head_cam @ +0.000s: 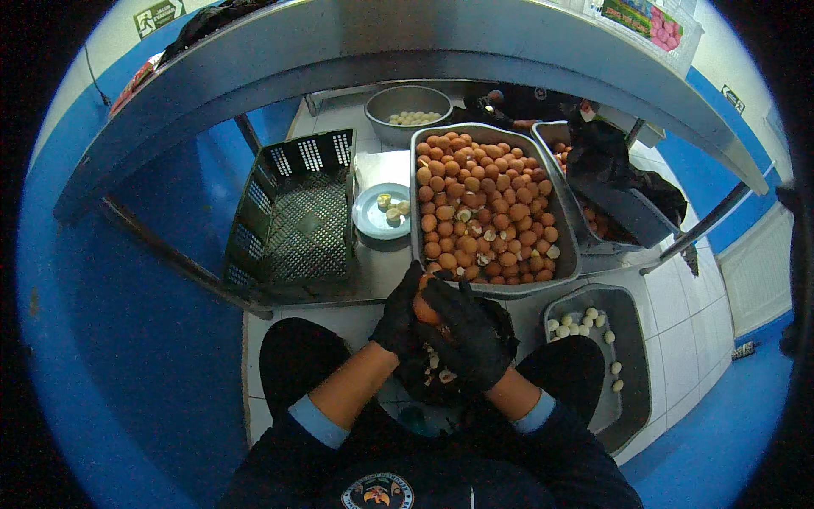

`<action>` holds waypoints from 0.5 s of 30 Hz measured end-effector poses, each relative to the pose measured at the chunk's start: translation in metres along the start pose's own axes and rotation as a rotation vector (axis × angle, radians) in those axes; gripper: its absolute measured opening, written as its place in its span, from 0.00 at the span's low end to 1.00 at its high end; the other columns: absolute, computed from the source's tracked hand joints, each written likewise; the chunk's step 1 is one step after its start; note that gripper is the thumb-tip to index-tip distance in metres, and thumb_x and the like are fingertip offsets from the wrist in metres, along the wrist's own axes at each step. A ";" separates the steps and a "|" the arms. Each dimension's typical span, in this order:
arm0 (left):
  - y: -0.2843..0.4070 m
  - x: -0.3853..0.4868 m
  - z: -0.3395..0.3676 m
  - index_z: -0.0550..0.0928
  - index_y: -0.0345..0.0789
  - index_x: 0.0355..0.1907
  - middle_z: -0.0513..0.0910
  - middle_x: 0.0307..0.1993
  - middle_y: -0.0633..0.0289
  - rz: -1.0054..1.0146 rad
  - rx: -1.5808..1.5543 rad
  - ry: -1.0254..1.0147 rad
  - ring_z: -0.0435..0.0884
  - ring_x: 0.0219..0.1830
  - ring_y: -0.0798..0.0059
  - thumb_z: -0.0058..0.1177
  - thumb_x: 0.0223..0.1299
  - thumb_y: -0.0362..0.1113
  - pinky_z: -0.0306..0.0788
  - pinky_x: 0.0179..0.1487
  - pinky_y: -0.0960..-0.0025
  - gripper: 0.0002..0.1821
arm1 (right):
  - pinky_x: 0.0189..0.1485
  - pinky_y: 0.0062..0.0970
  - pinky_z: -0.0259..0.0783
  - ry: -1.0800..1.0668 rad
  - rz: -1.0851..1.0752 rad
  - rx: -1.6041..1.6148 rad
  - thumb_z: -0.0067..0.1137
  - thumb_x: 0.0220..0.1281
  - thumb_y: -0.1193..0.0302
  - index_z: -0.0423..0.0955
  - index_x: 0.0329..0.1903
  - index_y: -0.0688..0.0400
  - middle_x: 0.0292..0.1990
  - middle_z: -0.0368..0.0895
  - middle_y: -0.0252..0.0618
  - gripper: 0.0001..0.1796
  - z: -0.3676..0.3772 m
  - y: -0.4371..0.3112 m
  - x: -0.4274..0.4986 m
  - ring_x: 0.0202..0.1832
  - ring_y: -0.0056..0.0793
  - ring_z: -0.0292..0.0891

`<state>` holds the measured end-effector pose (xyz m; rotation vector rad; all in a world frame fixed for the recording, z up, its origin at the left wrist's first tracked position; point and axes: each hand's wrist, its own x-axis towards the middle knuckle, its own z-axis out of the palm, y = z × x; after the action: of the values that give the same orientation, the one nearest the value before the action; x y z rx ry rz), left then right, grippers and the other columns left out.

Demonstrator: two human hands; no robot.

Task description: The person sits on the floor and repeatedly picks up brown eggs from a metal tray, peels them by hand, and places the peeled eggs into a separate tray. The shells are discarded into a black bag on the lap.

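Note:
Both hands wear black gloves and meet in front of my lap around a brown egg [425,309]. My left hand [397,321] grips the egg from the left. My right hand [469,337] lies over it from the right, its fingers touching the shell. Just below the hands, broken eggshell pieces [439,368] lie on what looks like a black plastic bag [432,389] between my knees. Beyond my hands stands a large grey tub [571,259] heaped with brown eggs [486,191], some with cracked bits of white shell among them.
Left of the tub are a green plastic crate [305,210] and a pale plate [365,226] with egg pieces. A metal bowl [407,137] holds peeled eggs. By my right knee, a grey tray [636,382] holds several peeled eggs. A metal table [394,38] spans overhead; another person's hand [524,124] shows behind.

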<state>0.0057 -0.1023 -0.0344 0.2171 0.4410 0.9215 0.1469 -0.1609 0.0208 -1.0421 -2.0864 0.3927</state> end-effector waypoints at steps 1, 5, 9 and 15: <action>0.000 0.000 0.003 0.75 0.34 0.58 0.82 0.49 0.56 0.049 0.065 0.027 0.81 0.50 0.63 0.42 0.71 0.58 0.73 0.59 0.61 0.29 | 0.75 0.46 0.51 0.056 0.027 0.001 0.63 0.60 0.65 0.68 0.64 0.61 0.65 0.69 0.55 0.30 -0.001 -0.002 0.000 0.68 0.52 0.64; -0.005 -0.006 0.017 0.72 0.34 0.61 0.79 0.53 0.58 0.108 0.193 0.013 0.80 0.53 0.67 0.39 0.74 0.55 0.73 0.59 0.66 0.27 | 0.71 0.42 0.60 0.174 0.109 0.073 0.65 0.59 0.73 0.67 0.63 0.62 0.62 0.72 0.54 0.30 -0.006 -0.005 -0.001 0.66 0.44 0.69; -0.005 -0.008 0.021 0.68 0.35 0.66 0.77 0.57 0.59 0.021 0.125 -0.041 0.78 0.57 0.70 0.36 0.76 0.52 0.73 0.60 0.68 0.27 | 0.66 0.35 0.67 0.239 0.281 0.379 0.61 0.61 0.78 0.64 0.66 0.62 0.63 0.70 0.47 0.30 -0.005 0.006 -0.001 0.64 0.37 0.69; -0.009 -0.001 -0.002 0.69 0.35 0.64 0.77 0.57 0.59 0.183 0.333 -0.027 0.76 0.59 0.69 0.41 0.75 0.48 0.74 0.59 0.67 0.24 | 0.67 0.37 0.64 0.243 0.386 0.551 0.60 0.65 0.71 0.64 0.66 0.64 0.61 0.71 0.53 0.29 -0.004 0.014 -0.002 0.65 0.44 0.68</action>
<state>0.0111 -0.1081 -0.0390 0.5810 0.5555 1.0198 0.1588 -0.1537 0.0147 -1.0785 -1.4344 0.9229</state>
